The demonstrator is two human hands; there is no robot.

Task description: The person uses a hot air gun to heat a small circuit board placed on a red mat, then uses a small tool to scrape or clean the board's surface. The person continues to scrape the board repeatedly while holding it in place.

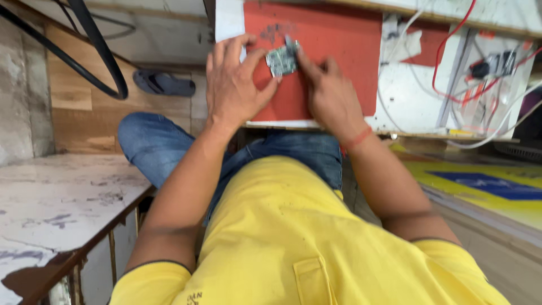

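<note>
A small green circuit board lies on a red mat on the low white table. My left hand rests on the mat's left part, thumb and fingers touching the board's left edge. On the board's right side is my right hand, fingertips pressed at the board's top right corner; a small grey thing between those fingers is too blurred to name. A red thread band circles my right wrist.
Red and white wires and small parts clutter the table's right side. A dark sandal lies on the floor to the left, near black cables. A marble bench is at my left, a yellow and blue sheet at my right.
</note>
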